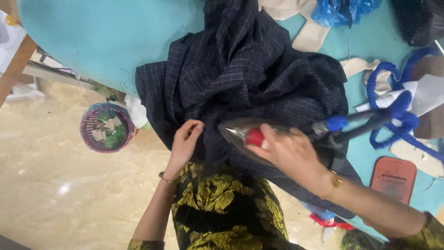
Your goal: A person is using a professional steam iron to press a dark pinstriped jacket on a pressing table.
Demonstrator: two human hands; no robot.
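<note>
A dark navy checked garment (pixel 249 74) lies bunched on a turquoise ironing table (pixel 106 37). My right hand (pixel 289 150) grips the handle of a steel iron (pixel 238 131) with a red knob, pressing it on the cloth near the table's front edge. My left hand (pixel 186 139) pinches the fabric's edge just left of the iron's tip. A blue coiled cord (pixel 397 115) runs from the iron's back to the right.
A round basket (pixel 107 127) of scraps stands on the beige tiled floor at the left. A red flat pad (pixel 394 178) lies on the table at the right. Cream fabric pieces (pixel 314 32) and a blue plastic bag (pixel 342 10) lie at the far edge.
</note>
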